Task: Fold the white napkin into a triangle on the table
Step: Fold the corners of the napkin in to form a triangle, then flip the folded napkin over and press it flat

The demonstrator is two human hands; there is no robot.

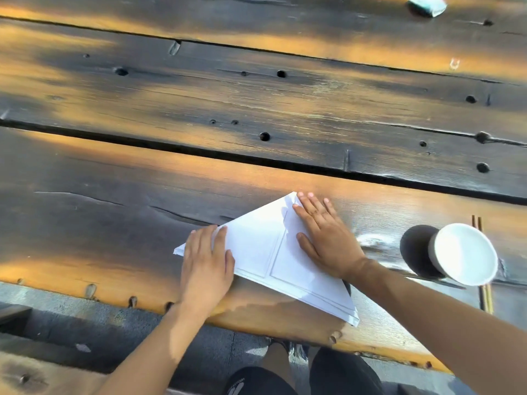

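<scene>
The white napkin (273,252) lies on the near plank of the dark, weathered wooden surface (199,104), already in a triangle, with its apex pointing to the far side and its long edge running from the left corner down to the near right corner, which sits close to the surface's near edge. The left hand (206,265) lies flat over the left corner, fingers (221,238) together and spread out on the paper, gripping nothing. The right hand (322,233) presses flat along the right sloping edge, its fingers extended toward the apex, likewise holding nothing but pinning the layers down. To the right, well apart from the napkin, stands a white cup (463,253), with what look like chopsticks (484,295) lying partly under or behind it, though the view is too tight there to be sure. A small pale object (427,5) sits at the far right edge. The fold looks essentially made, and the step in hand appears to be flattening the crease. The main risk is the layers sliding out of line if one palm lifts before the other, leaving the edges mismatched. The near right corner could slip over the edge if the hands drag toward the body. A broad sweep of the right arm could knock the cup.
</scene>
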